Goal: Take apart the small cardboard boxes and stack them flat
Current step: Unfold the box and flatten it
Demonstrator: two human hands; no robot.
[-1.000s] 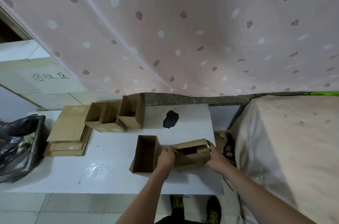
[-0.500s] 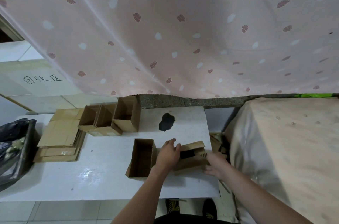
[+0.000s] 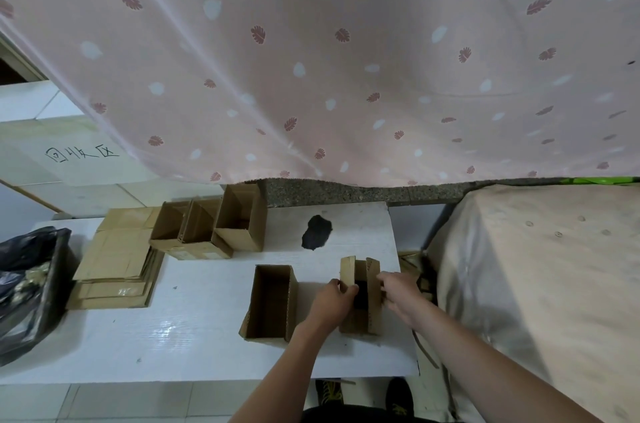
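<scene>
Both hands, left (image 3: 331,301) and right (image 3: 401,291), grip the small box (image 3: 363,298); open box (image 3: 272,301) at nine o'clock, flat stack (image 3: 117,260) beyond.

Left hand (image 3: 330,303) covers the near-left wall of the held box (image 3: 362,298); box interior is just dark, contents unreadable. Right hand (image 3: 400,294) fingertips hidden behind the box's right flap. Black bag (image 3: 31,287) cut off by the left edge, contents blurred. Flat cardboard stack (image 3: 117,260): sheet count unreadable, far-right corner hidden behind the upright boxes (image 3: 207,225). Shoes (image 3: 398,398) partly under the bench (image 3: 173,336) edge. Cardboard scraps (image 3: 414,260) right of bench mostly hidden.
</scene>
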